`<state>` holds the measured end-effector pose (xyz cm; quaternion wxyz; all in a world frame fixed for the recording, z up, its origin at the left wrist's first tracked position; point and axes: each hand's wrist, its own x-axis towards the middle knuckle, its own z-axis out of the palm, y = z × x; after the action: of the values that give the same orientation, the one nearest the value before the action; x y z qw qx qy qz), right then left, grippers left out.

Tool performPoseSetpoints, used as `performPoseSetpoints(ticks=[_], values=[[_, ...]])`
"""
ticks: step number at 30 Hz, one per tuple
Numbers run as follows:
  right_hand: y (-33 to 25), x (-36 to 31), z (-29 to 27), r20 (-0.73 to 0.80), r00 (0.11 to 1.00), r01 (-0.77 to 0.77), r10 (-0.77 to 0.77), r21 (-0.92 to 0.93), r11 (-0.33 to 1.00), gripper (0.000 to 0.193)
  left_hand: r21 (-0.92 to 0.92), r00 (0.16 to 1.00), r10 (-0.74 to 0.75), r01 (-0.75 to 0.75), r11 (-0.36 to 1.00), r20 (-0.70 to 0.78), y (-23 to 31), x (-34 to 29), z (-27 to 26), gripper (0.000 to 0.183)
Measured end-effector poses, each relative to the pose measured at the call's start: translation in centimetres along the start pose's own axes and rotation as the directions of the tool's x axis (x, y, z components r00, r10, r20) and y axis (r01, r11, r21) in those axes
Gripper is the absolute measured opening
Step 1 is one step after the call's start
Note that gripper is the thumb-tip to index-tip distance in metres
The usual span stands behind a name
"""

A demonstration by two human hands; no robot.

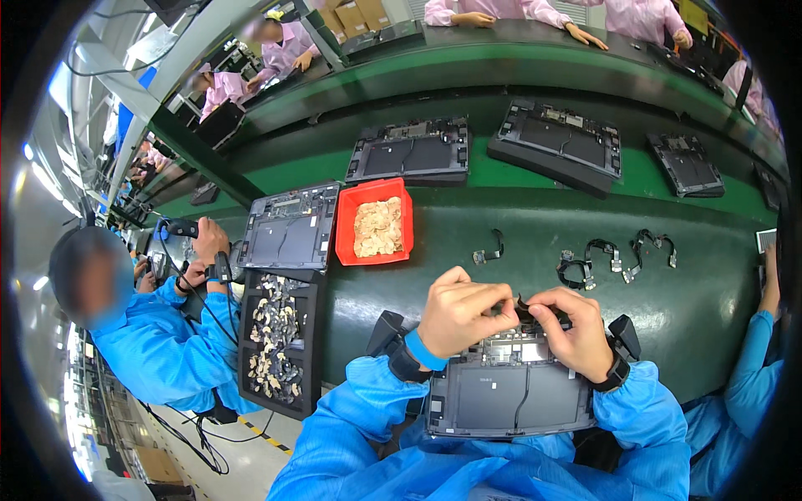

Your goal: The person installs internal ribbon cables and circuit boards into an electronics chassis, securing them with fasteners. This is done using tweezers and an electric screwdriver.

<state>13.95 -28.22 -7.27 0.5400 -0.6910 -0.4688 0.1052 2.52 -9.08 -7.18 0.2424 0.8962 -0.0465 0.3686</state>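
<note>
An opened laptop base with a dark battery and exposed circuit board lies in front of me, tilted on a dark support. Above its far edge, my left hand is closed in a pinch; what its fingertips hold is too small to make out. Close beside it, my right hand pinches a small dark strip, perhaps a short cable, between thumb and forefinger. Beyond my hands, several short black cables with small connector boards lie on the green bench, and a single one sits further left.
A red bin holds pale scraps. Left of it stands another opened laptop base, above a black tray of small parts. More opened laptops line the green conveyor. A co-worker in blue holds a power screwdriver at left.
</note>
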Motion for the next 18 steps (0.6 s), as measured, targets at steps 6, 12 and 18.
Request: performPoseSetpoints(ticks=[6, 12, 18], values=[[0.4, -0.3, -0.7, 0.020, 0.968, -0.244, 0.250, 0.314, 0.917, 0.015, 0.129, 0.910, -0.337, 0.374, 0.919, -0.240, -2.6, 1.8, -5.2, 0.009], [0.4, 0.0, -0.8, 0.035, 0.981, -0.191, 0.189, 0.252, 0.949, 0.024, 0.236, 0.896, -0.245, 0.346, 0.908, -0.371, -4.6, 2.0, -6.0, 0.023], [1.5, -0.7, -0.4, 0.050, 0.980, -0.199, 0.193, 0.282, 0.938, 0.018, 0.042, 0.984, 0.161, -0.165, 0.985, 0.078, 2.1, 2.7, -1.6, 0.027]])
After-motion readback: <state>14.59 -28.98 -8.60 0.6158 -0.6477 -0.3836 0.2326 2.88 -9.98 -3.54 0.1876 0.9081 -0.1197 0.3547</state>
